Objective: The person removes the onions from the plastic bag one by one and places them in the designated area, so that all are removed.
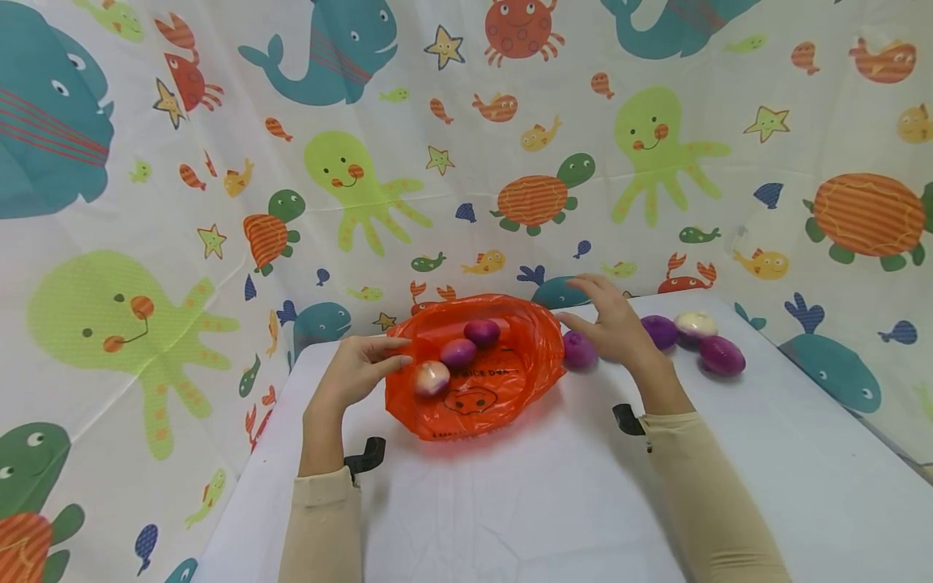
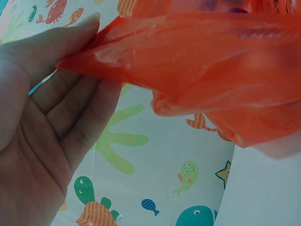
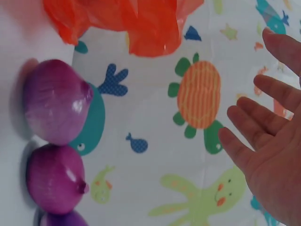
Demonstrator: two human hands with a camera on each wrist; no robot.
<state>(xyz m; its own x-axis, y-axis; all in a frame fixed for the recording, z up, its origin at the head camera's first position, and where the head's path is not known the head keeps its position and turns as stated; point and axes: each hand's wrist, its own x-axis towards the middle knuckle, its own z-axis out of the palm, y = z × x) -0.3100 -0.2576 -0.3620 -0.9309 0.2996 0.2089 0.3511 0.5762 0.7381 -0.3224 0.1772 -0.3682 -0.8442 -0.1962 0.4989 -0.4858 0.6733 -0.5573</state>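
A red plastic bag (image 1: pixel 481 417) lies with its mouth towards the head camera. Inside it are a pale onion (image 1: pixel 432 378) and two purple onions (image 1: pixel 458 353) (image 1: pixel 482 333). At the bag's left edge is my left hand (image 1: pixel 353 372); in the left wrist view, a pulled-out corner of the bag (image 2: pixel 108 56) sits between the thumb and fingers of that hand (image 2: pixel 51 103). My right hand (image 1: pixel 608 324) is raised beside the bag's right edge, fingers spread. The right wrist view has this hand (image 3: pixel 273 127) apart from the bag (image 3: pixel 153 33), holding nothing.
A purple onion (image 1: pixel 579 350) stands just right of the bag. Farther right are two more purple onions (image 1: pixel 659 332) (image 1: pixel 722 356) and a pale one (image 1: pixel 696 325). A cloth with sea animals (image 1: pixel 452 105) hangs behind the white table (image 1: pixel 496 510).
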